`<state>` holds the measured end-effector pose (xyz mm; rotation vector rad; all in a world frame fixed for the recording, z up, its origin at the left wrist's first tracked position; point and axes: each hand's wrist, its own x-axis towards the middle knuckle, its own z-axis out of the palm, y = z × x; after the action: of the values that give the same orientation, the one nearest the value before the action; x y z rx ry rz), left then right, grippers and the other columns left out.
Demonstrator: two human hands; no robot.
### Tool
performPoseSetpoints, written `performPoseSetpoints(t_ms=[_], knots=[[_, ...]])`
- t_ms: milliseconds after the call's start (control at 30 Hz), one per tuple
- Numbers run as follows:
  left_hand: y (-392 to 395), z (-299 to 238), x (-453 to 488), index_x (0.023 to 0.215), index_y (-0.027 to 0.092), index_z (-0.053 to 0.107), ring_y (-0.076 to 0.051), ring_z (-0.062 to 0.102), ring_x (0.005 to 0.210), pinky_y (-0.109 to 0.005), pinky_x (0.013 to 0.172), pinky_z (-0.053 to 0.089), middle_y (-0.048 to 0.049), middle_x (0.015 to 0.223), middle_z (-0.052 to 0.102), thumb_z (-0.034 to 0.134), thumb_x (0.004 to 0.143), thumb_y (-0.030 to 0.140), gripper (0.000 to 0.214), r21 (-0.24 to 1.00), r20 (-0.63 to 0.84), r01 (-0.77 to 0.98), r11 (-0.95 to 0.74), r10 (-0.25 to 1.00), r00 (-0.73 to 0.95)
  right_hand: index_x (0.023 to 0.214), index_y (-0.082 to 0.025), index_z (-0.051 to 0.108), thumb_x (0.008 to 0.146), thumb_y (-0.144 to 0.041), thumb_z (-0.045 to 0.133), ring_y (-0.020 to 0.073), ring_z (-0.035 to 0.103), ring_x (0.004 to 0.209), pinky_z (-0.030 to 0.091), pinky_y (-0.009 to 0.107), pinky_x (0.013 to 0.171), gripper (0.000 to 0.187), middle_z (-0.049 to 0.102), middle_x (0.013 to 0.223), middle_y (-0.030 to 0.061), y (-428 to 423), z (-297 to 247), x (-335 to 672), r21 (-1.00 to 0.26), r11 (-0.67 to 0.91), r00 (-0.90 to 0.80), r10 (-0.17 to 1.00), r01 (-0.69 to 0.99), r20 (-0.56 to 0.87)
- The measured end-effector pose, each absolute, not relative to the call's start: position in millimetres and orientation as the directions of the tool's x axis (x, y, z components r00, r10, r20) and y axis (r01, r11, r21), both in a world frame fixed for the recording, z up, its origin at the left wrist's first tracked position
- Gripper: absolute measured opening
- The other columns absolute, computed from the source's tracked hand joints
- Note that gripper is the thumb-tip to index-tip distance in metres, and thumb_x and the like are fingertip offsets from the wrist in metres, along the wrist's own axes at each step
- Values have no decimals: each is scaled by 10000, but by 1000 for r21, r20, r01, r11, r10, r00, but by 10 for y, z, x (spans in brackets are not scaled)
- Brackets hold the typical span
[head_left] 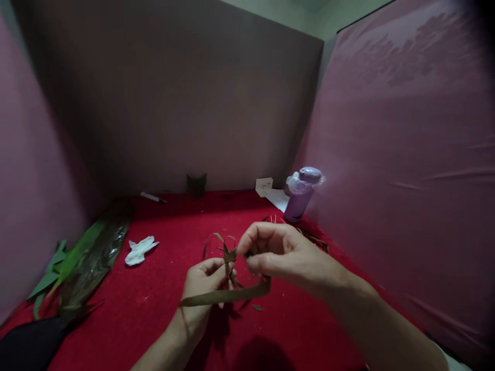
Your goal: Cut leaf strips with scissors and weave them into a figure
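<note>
The folded leaf strips (229, 254) sit at the middle of the worktop (162, 319), raised between both hands. The left hand (204, 281) has its grip pinching the crossing between thumb and fingers; the right hand (284, 252) brings thumb and forefinger together on a strip, though the exact contact is partly hidden.

To work this fold well, I'd keep the left pinch right at the crossing — any slack there would likely let the turns open. The right hand should draw its strip snug by small, even pulls, keeping it flat, since a dry-looking blade may split if twisted. The long strip (226, 296) loops towards 6 o'clock, passing by the left wrist; it is best kept clear so that it doesn't snag.

Counted around the strips: one white tissue (141, 251) at 9 o'clock, one syringe (152, 197) at 10, one dark green piece (196, 185) with two points at 11, one white card (264, 184) at 1, one paper sheet (279, 199) between 1 and 2, and one purple bottle (298, 205) at 2. One loose scrap (258, 307) lies at 5 o'clock and one black item (33, 342) at 8. The green leaves (83, 242) at 9 o'clock overlap — I can't count them.
</note>
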<state>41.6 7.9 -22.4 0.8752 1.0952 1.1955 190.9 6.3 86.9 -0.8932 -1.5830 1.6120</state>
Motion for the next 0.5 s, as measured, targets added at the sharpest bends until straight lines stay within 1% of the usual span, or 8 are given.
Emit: performPoseSetpoints(t_ms=[67, 133, 233, 300, 367, 433, 500], knots=[[112, -234, 373, 573, 128, 623, -48, 397, 296, -163, 324, 254, 19, 398, 547, 731, 599, 366, 262, 952, -173, -259, 165, 985, -11, 731, -185, 627, 671, -91, 547, 83, 503, 528, 411, 199, 488, 138, 579, 623, -31, 29, 890, 2044, -997, -32, -598, 799, 67, -66], [148, -251, 325, 600, 124, 632, -40, 385, 281, -159, 322, 236, 20, 403, 556, 718, 614, 340, 233, 957, -157, -252, 142, 987, -39, 727, -187, 641, 664, -79, 539, 87, 477, 530, 393, 207, 494, 161, 564, 612, -27, 43, 847, 2235, -986, -4, -616, 780, 164, -106], [189, -266, 266, 615, 118, 635, -31, 377, 273, -152, 321, 224, 20, 406, 561, 693, 636, 323, 214, 962, -133, -251, 110, 988, -79, 713, -188, 637, 654, -52, 477, 95, 447, 532, 364, 217, 491, 218, 553, 622, -15, 196, 707, 2591, -938, 110, -532, 842, 328, -88], [201, -261, 245, 600, 120, 622, -31, 381, 278, -149, 325, 228, 19, 410, 564, 682, 648, 324, 218, 963, -122, -252, 96, 988, -91, 696, -186, 629, 648, -51, 437, 102, 471, 542, 371, 225, 503, 240, 560, 629, -8, 374, 597, 2826, -867, 199, -462, 886, 456, -39], [199, -250, 245, 564, 129, 591, -31, 381, 283, -147, 330, 233, 17, 409, 565, 679, 655, 328, 236, 964, -113, -252, 88, 990, -85, 675, -176, 620, 672, -77, 411, 114, 494, 517, 393, 249, 503, 231, 581, 618, 6, 562, 505, 2999, -780, 247, -427, 904, 575, -29], [184, -240, 262, 551, 134, 573, -34, 381, 285, -149, 333, 240, 12, 409, 566, 679, 659, 338, 255, 965, -108, -247, 90, 992, -60, 679, -166, 633, 668, -74, 450, 152, 548, 604, 430, 286, 572, 205, 607, 663, 31, 693, 455, 3056, -741, 284, -421, 907, 608, 1], [161, -234, 289, 567, 132, 581, -39, 381, 285, -153, 334, 251, 10, 406, 563, 679, 664, 351, 259, 968, -106, -234, 96, 994, -29, 662, -172, 621, 657, -55, 471, 188, 577, 811, 444, 321, 719, 190, 633, 876, 61, 719, 455, 2972, -718, 335, -414, 907, 610, 71]])
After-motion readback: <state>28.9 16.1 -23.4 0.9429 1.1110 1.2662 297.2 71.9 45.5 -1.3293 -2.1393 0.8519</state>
